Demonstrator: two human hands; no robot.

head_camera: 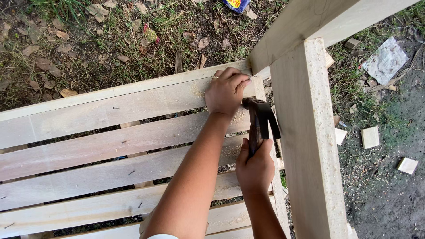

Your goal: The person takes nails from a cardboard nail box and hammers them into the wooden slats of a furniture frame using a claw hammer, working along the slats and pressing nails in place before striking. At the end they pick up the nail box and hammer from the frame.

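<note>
The left hand [226,90] pinches something small against the top slat [133,104] of the wooden frame, too tiny to make out. The right hand [254,166] has its grip wrapped tight around a hammer [259,121], head just beside the left wrist, next to the upright post [310,146].

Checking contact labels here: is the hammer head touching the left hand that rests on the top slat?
Cannot tell. In the head view the hammer head sits right below the left hand, which overlaps it in the picture, so neither a gap nor contact shows plainly.
</note>
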